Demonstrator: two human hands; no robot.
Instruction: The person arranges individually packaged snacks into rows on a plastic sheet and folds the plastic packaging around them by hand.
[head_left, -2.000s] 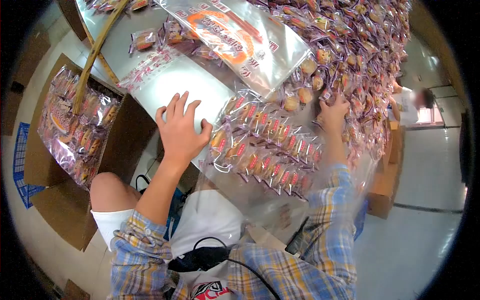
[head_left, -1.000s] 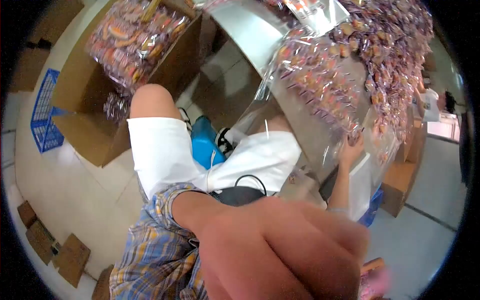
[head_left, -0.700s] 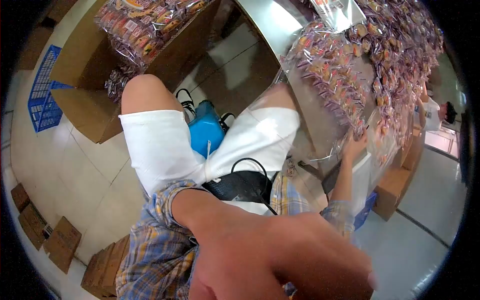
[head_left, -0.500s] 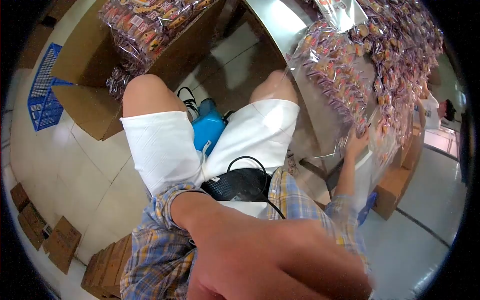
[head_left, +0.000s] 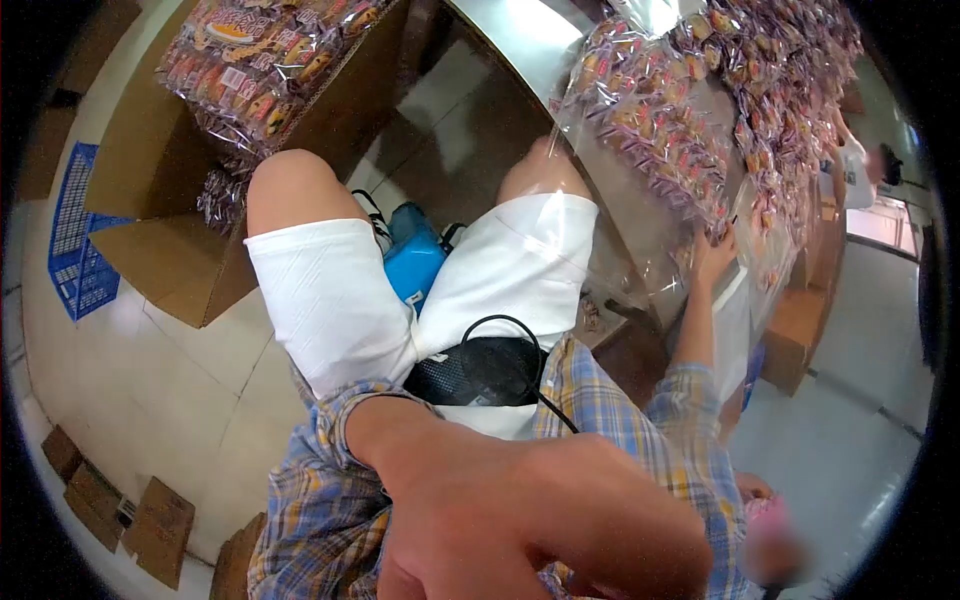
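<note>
My left hand point(head_left: 560, 520) is very close to the camera, its back toward me and its fingers curled in; whatever they hold, if anything, is hidden. At the right, my right hand point(head_left: 713, 255) grips the lower edge of a clear plastic bag point(head_left: 640, 275) on the table. Rows of small wrapped cakes point(head_left: 660, 150) lie inside this bag. A big heap of similar wrapped cakes point(head_left: 790, 90) spreads beyond and beside that hand.
An open cardboard box point(head_left: 155, 170) at the left holds a packed bag of cakes point(head_left: 260, 70). Behind it stands a blue crate point(head_left: 85, 250). The metal table edge point(head_left: 530, 70) runs beside my right knee. Other people are at the far right point(head_left: 857, 170) and lower right point(head_left: 765, 515).
The view has shifted a little, and the box and crate appear further left and lower. My left hand sits slightly further left. A person in pink now shows at lower right.
</note>
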